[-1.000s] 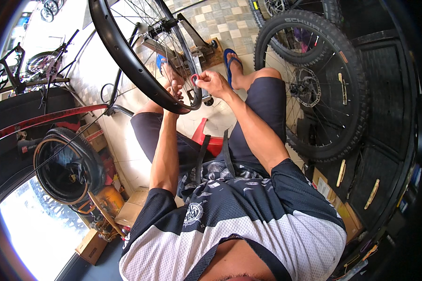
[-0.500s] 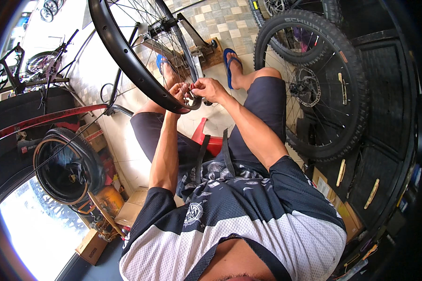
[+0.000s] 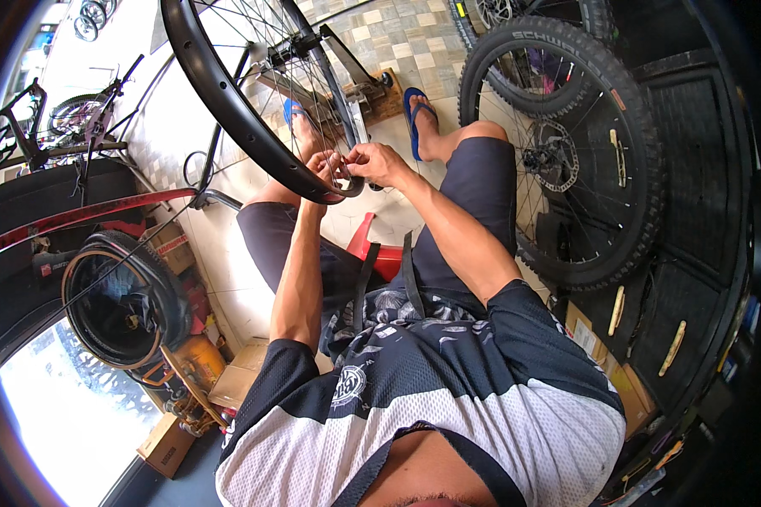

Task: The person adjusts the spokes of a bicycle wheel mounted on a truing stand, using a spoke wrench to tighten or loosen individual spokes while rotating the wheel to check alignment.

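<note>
A bare black bicycle rim (image 3: 243,120) with thin spokes is held upright in a metal wheel stand (image 3: 355,84) in front of me. At the rim's near end, my left hand (image 3: 323,166) reaches through from behind the rim, its fingers pinched together among the spokes. Close beside it on the right, my right hand (image 3: 375,164) is closed at the same spot, thumb and fingertips pressed together by the rim's inner edge. Whatever lies between the fingertips of either hand is too small and hidden to name.
Knobby-tyred wheels (image 3: 638,165) lean at the right by a dark panelled surface. Left of me are a tyre with tan sidewalls (image 3: 74,334), a cardboard box (image 3: 238,372) and bicycle frames (image 3: 30,139). A red plastic piece (image 3: 387,260) shows between my legs.
Both hands stay nearly in place. A small red bit seen between the fingers earlier is now hard to see. The rim's holes sit slightly farther up and left.
</note>
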The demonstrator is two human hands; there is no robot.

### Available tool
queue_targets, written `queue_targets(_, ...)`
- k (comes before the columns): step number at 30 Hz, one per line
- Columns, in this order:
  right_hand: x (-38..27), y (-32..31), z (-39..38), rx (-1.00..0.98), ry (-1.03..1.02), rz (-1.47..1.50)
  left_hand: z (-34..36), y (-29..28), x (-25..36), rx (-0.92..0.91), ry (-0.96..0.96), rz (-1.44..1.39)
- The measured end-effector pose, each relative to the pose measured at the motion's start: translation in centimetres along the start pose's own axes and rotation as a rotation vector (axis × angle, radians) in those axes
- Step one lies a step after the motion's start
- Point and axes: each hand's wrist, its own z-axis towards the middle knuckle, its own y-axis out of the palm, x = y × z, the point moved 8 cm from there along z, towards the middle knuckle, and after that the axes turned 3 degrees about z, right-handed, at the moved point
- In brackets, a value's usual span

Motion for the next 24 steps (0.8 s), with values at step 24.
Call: queue_targets(24,-1.0,0.3,0.2,0.015,-0.015,0.409,-0.8,-2.4,0.4,0.281,-0.129,-0.182)
